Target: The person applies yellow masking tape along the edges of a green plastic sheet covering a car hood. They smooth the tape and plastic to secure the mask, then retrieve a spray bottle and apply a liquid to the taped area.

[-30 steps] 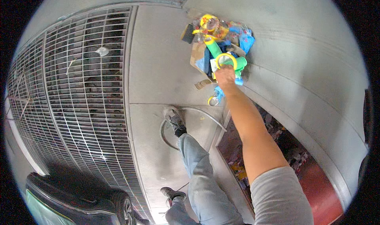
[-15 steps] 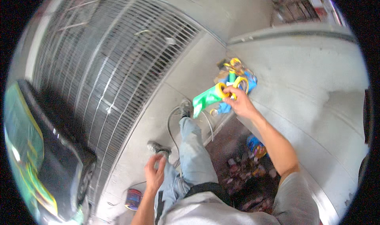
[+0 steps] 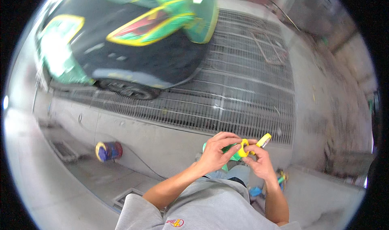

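Observation:
In front of my body, my left hand (image 3: 219, 152) is wrapped round a roll of green masking film (image 3: 236, 157) with a yellow tape end (image 3: 244, 148). My right hand (image 3: 261, 164) meets it from the right, fingers curled at the yellow end. A separate roll of yellow masking tape (image 3: 264, 140) stands tilted at the right hand's fingers and appears held there. Much of the film is hidden behind my fingers. Ahead on the left is a dark car (image 3: 142, 66), partly covered with green film edged in yellow tape.
A slatted metal floor grating (image 3: 239, 96) runs under and beside the car. A bucket (image 3: 114, 151) stands at left, near a hose (image 3: 142, 161) on the concrete. Blue and green items (image 3: 256, 191) lie behind my right forearm. A thin frame (image 3: 267, 47) rests on the grating.
My view has swung left, bringing the car ahead. My left hand, free before, has come to the green film roll. My right hand has drawn both rolls closer to my body.

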`<state>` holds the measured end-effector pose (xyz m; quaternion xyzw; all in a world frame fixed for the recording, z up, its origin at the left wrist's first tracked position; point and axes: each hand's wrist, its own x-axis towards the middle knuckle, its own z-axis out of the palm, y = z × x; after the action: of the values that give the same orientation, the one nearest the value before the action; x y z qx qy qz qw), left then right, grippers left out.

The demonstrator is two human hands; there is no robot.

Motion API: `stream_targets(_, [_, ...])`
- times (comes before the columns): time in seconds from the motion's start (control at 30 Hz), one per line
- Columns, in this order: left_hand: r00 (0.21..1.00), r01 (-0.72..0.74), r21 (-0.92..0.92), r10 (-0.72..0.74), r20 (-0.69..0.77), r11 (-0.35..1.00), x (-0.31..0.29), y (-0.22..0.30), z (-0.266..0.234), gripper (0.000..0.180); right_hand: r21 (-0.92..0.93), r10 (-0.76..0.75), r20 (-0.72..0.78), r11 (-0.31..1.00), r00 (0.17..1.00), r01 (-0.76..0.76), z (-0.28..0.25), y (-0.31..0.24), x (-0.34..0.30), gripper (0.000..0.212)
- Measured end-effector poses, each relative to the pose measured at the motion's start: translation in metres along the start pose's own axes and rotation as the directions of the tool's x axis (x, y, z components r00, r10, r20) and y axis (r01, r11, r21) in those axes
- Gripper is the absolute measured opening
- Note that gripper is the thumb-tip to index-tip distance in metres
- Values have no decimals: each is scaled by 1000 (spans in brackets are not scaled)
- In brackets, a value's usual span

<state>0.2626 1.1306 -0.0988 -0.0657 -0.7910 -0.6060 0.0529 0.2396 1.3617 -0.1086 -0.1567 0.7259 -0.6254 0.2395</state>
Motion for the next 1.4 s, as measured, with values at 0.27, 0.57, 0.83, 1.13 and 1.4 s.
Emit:
stream_targets(0.27, [846, 183, 15, -150, -511, 983, -113, -56, -182, 12, -246, -27, 458, 957, 889, 156, 196, -39, 124, 31])
stream_targets(0.57, [411, 44, -454, -430, -804, 890, -128, -111, -316, 31, -142, -127, 632, 951, 764, 276, 368, -64, 267, 28])
stream_targets(0.83, [296, 17, -577, -555, -777, 817, -139, -159, -510, 16, -48, -208, 757, 928, 620, 370, 549, -103, 401, 29])
stream_targets(1.13, [126, 134, -499, -514, -849, 857, -151, -203, -674, 15, -34, -203, 879, 876, 432, 481, 717, -157, 514, 28])
stream_targets(1.4, [276, 345, -390, -490, -827, 854, -150, -276, -859, 23, -151, -260, 743, 833, 617, 533, 862, -150, 596, 32])
